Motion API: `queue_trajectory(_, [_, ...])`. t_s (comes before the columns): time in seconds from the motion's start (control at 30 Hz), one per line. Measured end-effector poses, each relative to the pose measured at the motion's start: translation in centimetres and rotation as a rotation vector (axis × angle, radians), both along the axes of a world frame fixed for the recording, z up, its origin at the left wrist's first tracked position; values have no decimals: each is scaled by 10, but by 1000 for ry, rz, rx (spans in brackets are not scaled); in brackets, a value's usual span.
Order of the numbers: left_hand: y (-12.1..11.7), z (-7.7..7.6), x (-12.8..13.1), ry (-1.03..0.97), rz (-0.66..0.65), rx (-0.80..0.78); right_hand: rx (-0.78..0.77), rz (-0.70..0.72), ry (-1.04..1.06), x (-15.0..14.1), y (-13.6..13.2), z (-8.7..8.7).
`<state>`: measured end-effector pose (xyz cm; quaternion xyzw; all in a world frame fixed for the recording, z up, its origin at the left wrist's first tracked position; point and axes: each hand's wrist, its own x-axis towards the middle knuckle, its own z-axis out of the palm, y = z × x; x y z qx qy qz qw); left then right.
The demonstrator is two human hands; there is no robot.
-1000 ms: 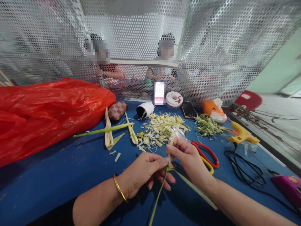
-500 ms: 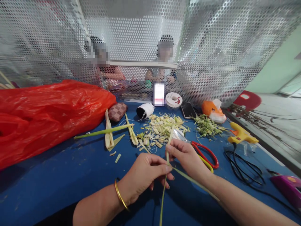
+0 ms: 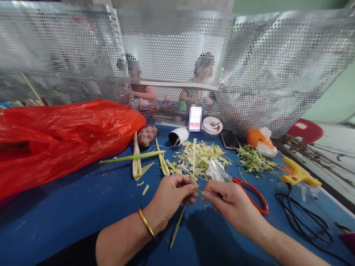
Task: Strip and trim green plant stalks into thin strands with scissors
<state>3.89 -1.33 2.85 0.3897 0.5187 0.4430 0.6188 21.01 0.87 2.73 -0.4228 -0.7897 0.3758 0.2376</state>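
Observation:
My left hand, a gold bangle on its wrist, pinches a pale green leaf strip between thumb and fingers. One end stands upright above the fingertips, and a thin tail hangs below toward the table. Just to the right, my right hand is closed, its thumb and finger pinching a short green piece that runs across from the left fingertips. Its far end is hidden in the hand. Behind the right hand lie scissors with red handles, their blades on a white crumpled tissue.
Leaf scraps and greener trimmings lie ahead on the blue table. Around them are a thread cone, a ribbon spool, a phone, a yellow glue gun and a red plastic bag. People sit behind the perforated screen.
My right hand has let go of the upright part and moved lower and right, now pinching the side piece. The hanging tail has swung left. The view has shifted slightly.

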Motion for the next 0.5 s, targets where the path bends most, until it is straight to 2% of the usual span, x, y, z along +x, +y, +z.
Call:
queue_trajectory(0.2, [4,8,-4,-18,3,-3,-241,-34,163,1,1,1])
queue_trajectory(0.33, [5,5,-6,-19,6,0,-278,-26,145,0,3,-1])
queue_trajectory(0.37, [6,3,-7,-19,21,-6,-206,-20,110,0,4,-1])
queue_trajectory(0.4, [7,1,-9,-23,34,-14,-72,-30,68,1,4,-1])
queue_trajectory(0.5, [9,-2,-13,-67,42,-24,575,-168,-52,4,2,2])
